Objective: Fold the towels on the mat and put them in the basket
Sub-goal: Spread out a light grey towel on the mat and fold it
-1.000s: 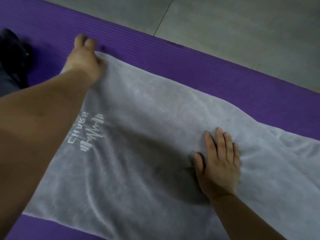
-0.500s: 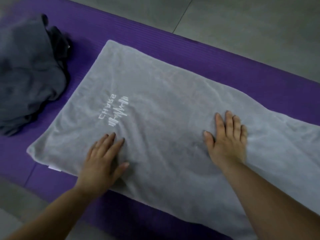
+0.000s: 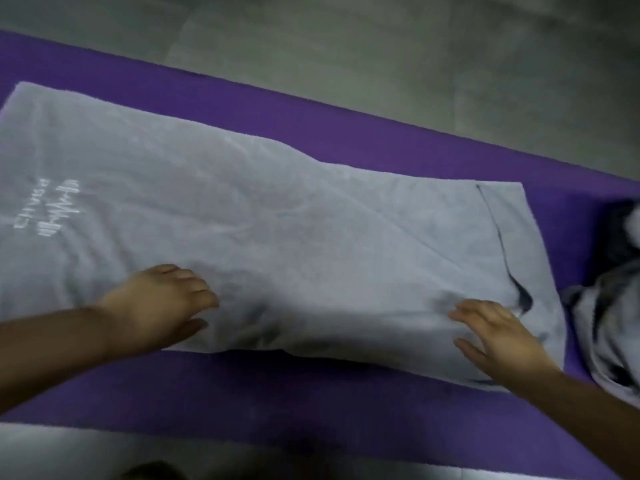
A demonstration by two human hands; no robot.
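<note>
Blurred hands (image 3: 162, 303) (image 3: 498, 337) flat on grey towel (image 3: 277, 220), crumpled pile (image 3: 609, 327) cut off

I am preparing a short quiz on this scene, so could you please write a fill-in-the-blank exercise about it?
1. The grey towel lies spread on a mat coloured ____.
2. The white logo sits near the towel's ____ end in the view.
3. Left hand and right hand both rest along the towel's ____ edge.

Missing words: purple; left; near
</note>
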